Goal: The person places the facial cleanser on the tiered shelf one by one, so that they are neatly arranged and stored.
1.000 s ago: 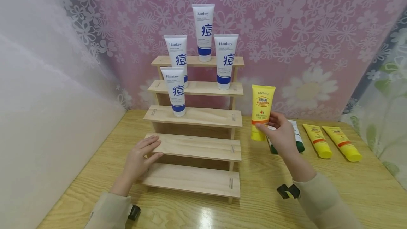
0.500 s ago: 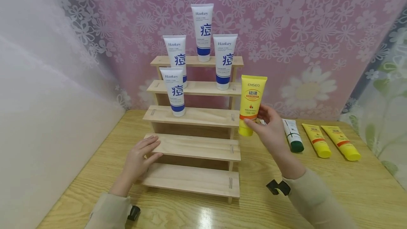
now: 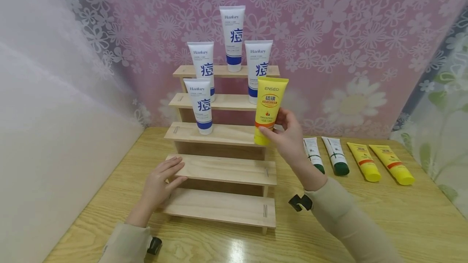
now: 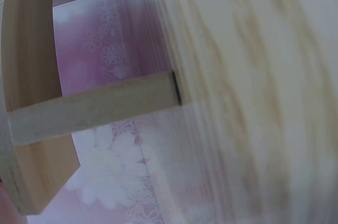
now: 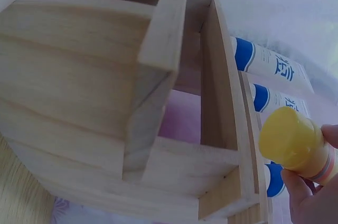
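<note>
My right hand (image 3: 289, 136) pinches a yellow tube (image 3: 269, 106) near its cap, upright in front of the right end of the third step of a wooden stepped rack (image 3: 221, 206). In the right wrist view the yellow cap (image 5: 285, 137) is held by the fingers, beside the rack. My left hand (image 3: 161, 182) rests with relaxed fingers on the left end of the second step from the bottom. White and blue tubes stand upright on the rack: one on top (image 3: 232, 37), two on the step below, and one on the third step (image 3: 199, 106).
Right of the rack, two white tubes with green caps (image 3: 335, 155) and two yellow tubes (image 3: 393, 164) lie on the wooden table (image 3: 365, 218). A flowered pink cloth (image 3: 329, 52) hangs behind, and a pale wall (image 3: 73, 113) stands at the left.
My right hand has moved left with the yellow tube and slightly up, from beside the rack to in front of its third step. My left hand has stayed in place.
</note>
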`<move>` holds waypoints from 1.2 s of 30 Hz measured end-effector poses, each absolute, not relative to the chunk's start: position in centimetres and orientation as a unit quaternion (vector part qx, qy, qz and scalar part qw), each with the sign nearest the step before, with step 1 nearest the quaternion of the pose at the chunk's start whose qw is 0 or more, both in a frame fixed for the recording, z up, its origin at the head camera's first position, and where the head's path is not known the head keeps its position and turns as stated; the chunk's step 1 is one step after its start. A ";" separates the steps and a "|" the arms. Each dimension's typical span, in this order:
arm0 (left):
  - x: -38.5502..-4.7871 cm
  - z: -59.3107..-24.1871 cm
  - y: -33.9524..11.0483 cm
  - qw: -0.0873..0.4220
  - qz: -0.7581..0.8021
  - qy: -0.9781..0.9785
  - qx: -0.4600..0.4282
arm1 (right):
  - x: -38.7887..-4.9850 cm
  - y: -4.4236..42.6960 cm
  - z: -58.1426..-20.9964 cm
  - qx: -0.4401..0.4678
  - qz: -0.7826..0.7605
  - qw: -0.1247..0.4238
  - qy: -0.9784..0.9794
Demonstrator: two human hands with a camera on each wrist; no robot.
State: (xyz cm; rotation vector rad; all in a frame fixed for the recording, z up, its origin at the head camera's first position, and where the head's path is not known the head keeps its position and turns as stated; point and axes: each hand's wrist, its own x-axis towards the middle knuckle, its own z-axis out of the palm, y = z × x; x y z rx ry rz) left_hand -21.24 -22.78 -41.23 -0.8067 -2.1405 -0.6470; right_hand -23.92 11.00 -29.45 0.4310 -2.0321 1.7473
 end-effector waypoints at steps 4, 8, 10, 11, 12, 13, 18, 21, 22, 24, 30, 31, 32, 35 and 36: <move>-21.2 -41.2 -22.8 0.372 -0.248 -0.838 -0.313 | -24.3 10.3 -29.3 0.158 0.640 0.203 -0.724; -21.2 -41.3 -22.8 0.372 -0.245 -0.839 -0.313 | -24.8 9.8 -29.6 0.159 0.638 0.201 -0.726; -21.2 -41.4 -22.8 0.371 -0.244 -0.839 -0.313 | -24.8 9.6 -29.5 0.162 0.633 0.205 -0.729; -21.2 -41.4 -22.8 0.371 -0.244 -0.840 -0.313 | -24.9 9.5 -29.6 0.165 0.633 0.208 -0.727; -21.2 -41.4 -22.8 0.370 -0.244 -0.840 -0.313 | -25.1 9.5 -29.7 0.166 0.631 0.210 -0.728; -21.2 -41.4 -22.8 0.369 -0.245 -0.840 -0.313 | -25.2 9.5 -29.8 0.168 0.629 0.212 -0.729; -21.2 -41.4 -22.8 0.368 -0.246 -0.840 -0.313 | -26.0 9.4 -30.3 0.177 0.615 0.216 -0.738; -21.2 -41.3 -22.8 0.369 -0.246 -0.840 -0.313 | -26.3 9.4 -30.5 0.177 0.608 0.213 -0.744; -21.1 -41.3 -22.8 0.369 -0.246 -0.840 -0.312 | -26.4 9.3 -30.6 0.177 0.608 0.213 -0.744; -21.1 -41.4 -22.8 0.368 -0.247 -0.841 -0.311 | -26.6 9.3 -30.6 0.175 0.607 0.212 -0.746; -21.2 -41.4 -22.9 0.365 -0.251 -0.841 -0.309 | -26.9 9.1 -30.5 0.171 0.613 0.205 -0.744; -21.2 -41.4 -22.9 0.365 -0.252 -0.841 -0.310 | -26.8 9.0 -30.4 0.170 0.614 0.202 -0.744; -21.2 -41.3 -22.9 0.365 -0.253 -0.841 -0.310 | -26.8 9.0 -30.3 0.169 0.615 0.198 -0.744; -21.3 -41.3 -22.9 0.365 -0.253 -0.841 -0.310 | -26.0 8.7 -29.5 0.164 0.611 0.192 -0.750; -21.3 -41.3 -22.9 0.365 -0.254 -0.840 -0.311 | -25.7 8.7 -29.2 0.162 0.609 0.191 -0.752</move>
